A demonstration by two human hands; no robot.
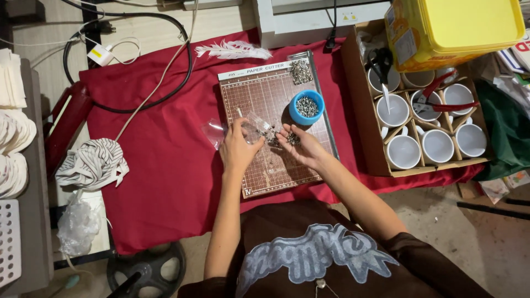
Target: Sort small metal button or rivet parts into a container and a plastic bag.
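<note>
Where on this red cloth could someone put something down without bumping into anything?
The widest bare stretch of red cloth lies between the striped rag and the cutting board. A thin strip runs below the board's near edge. It is crowded on the board, around both hands, the blue cup and small metal pieces, and in the mug box.

Both bare arms reach forward, converging ahead of the torso. The left hand (238, 148) lies palm-down, fingers pinched together at their tips. The right hand (302, 148) is cupped, palm up, fingers loosely curled.
</note>
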